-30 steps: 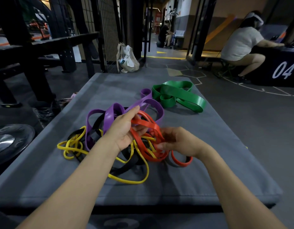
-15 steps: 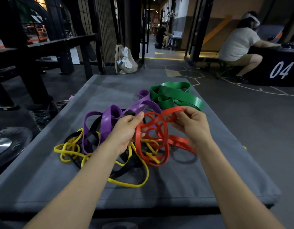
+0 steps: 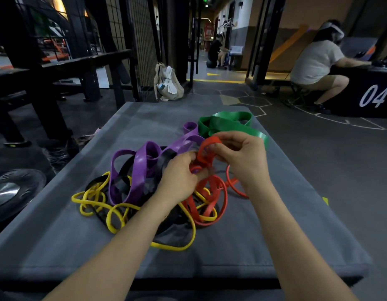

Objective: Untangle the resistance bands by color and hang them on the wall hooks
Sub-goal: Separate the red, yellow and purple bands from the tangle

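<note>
Our left hand (image 3: pixel 179 177) and right hand (image 3: pixel 242 157) both pinch a raised loop of the red band (image 3: pixel 206 146), likely soft, stretchy and grippy, best held near its tangle.

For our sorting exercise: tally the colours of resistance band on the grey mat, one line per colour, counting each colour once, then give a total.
Green rubber resistance band: 1
Purple rubber resistance band: 1
Black rubber resistance band: 1
Yellow rubber resistance band: 1
Red rubber resistance band: 1
Total: 5 colours
</note>
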Demonstrator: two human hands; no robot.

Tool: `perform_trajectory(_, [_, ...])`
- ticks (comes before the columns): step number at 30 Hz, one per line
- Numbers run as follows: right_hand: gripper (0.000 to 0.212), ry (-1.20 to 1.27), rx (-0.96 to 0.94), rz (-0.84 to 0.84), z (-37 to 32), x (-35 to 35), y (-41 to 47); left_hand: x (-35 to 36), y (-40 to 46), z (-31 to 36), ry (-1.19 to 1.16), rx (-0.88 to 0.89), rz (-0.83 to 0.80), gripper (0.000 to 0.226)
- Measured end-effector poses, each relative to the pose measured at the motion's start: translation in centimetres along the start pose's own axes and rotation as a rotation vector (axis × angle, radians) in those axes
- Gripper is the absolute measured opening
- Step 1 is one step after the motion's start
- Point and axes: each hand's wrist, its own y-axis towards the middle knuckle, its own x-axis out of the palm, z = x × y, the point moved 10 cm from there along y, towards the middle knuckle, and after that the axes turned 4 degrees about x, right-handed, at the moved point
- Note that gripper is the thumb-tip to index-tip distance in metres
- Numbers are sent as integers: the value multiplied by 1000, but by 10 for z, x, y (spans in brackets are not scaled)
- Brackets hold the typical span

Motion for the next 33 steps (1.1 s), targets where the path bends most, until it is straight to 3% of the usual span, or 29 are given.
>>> perform_trajectory(3, [24,136,100,-51,23,-4,5,-9,7,-5,-312,-58,76,8])
perform_trajectory(7, [23,-140,143,-257,46,18,-4,-13,4,-17,-846,-218,168,8])
perform_trajectory(10, [24,-370,92,-366,52,36,-9,-7,1,-14,-1065,-286,116,6])
perform_trajectory(14, [12,-447,128,-501,60,48,-16,-7,-2,-12,-1286,-330,97,16])
perform_trajectory(18, [18,-608,111,-369,60,32,-7,-12,-4,-23,-1137,-366,102,12])
perform_trajectory(22, [17,-175,86,-172,36,10,-2,-27,-6,-46,-816,-390,172,11])
perform_trajectory(26, [13,202,-4,-89,6,2,0,-2,-6,-29,-691,-257,-14,30])
perform_trajectory(29, [12,278,-17,-106,2,10,0,27,-15,-11,-651,-200,-196,37])
perform_trajectory(33, [15,283,20,-99,10,10,2,22,-14,-13,-511,-202,-136,21])
